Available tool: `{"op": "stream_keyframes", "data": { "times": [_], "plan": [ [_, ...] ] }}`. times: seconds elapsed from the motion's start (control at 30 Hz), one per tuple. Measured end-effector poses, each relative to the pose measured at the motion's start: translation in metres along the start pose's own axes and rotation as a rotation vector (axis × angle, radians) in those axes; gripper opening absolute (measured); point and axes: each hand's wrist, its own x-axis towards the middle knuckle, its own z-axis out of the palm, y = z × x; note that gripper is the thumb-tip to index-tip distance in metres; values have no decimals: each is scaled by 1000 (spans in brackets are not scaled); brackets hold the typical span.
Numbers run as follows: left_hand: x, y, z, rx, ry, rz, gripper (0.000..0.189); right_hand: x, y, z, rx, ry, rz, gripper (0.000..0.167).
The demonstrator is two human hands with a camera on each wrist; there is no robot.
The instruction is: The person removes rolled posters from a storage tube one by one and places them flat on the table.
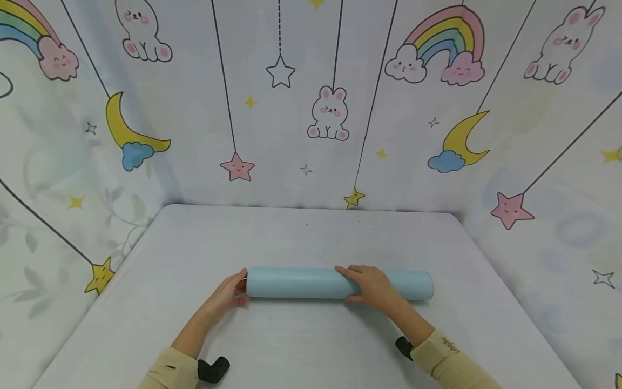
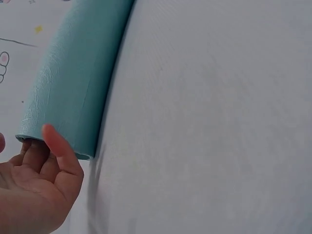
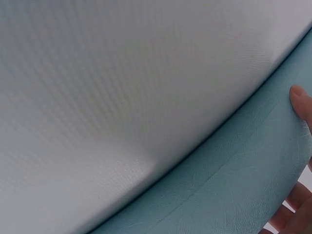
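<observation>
A light-blue roll of sheet material with a faintly creased surface lies crosswise on the white table. At its left end is my left hand. In the left wrist view, some fingers of that hand reach into the hollow end and their tips are hidden, while another finger stands up outside the rim. My right hand grips the roll right of its middle, with fingers over the top and the thumb on the near side. The right wrist view catches only part of this hand around the blue surface.
White cloth covers the table, with a few tiny dark specks toward the back. A patterned curtain with rabbits, stars, moons and rainbows rises behind the table and along both sides. Black camera mounts sit at the wrists.
</observation>
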Motion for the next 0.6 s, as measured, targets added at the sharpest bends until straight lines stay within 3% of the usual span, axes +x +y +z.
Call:
{"op": "stream_keyframes", "data": {
  "times": [0.33,0.6],
  "plan": [
    [7,1,1,-37,-22,-10,45,0,-1,0,-1,7,9,74],
    [10,-8,-12,-54,-175,10,49,-1,-2,0,-9,20,-2,74]
  ]
}}
